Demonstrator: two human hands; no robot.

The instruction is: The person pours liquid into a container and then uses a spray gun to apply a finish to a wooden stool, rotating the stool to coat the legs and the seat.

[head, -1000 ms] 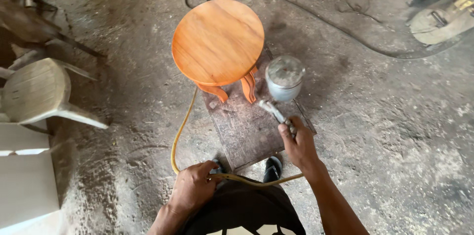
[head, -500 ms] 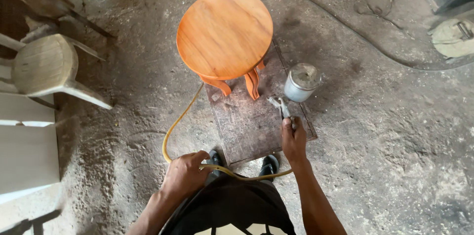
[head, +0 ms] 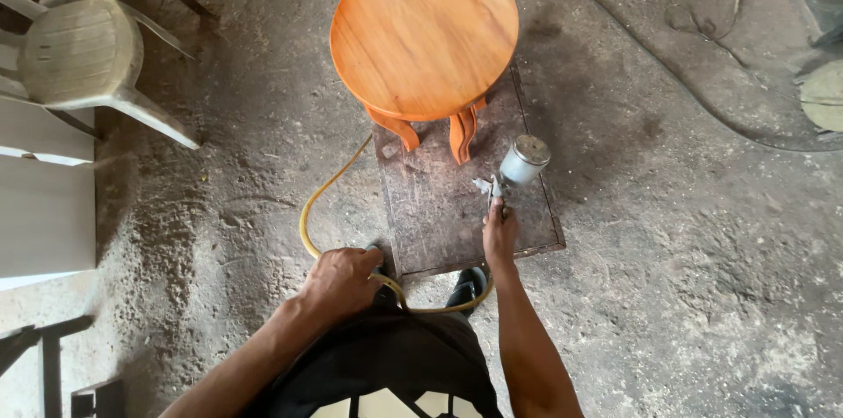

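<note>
The right hand [head: 500, 235] is gripping the spray gun [head: 514, 170] just short of the glossy stool [head: 425, 30]; the left hand [head: 344, 279] is clasping the yellow hose [head: 309, 218]. Coating appears largely complete.

Single head-worn view, looking steeply down from standing height at the floor [head: 702, 295] ahead. Both hands sit near the lower edge; the stool [head: 424, 27] lies farther off at top centre. No second view overlaps.
</note>
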